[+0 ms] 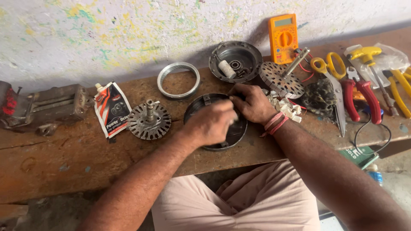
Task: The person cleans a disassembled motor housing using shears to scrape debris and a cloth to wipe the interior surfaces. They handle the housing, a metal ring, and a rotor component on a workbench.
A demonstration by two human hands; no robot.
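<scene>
On the worn wooden bench (64, 158), both the left hand (210, 124) and right hand (252, 102) close loosely on the dark round motor cover (195, 112), steadying it while fingertips work inside.

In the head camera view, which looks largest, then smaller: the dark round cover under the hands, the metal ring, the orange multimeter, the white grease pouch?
1. Dark round cover, partly hidden by the hands
2. Metal ring and white grease pouch: too alike to rank
3. Orange multimeter, which lies farthest away, so this is unsure
</scene>
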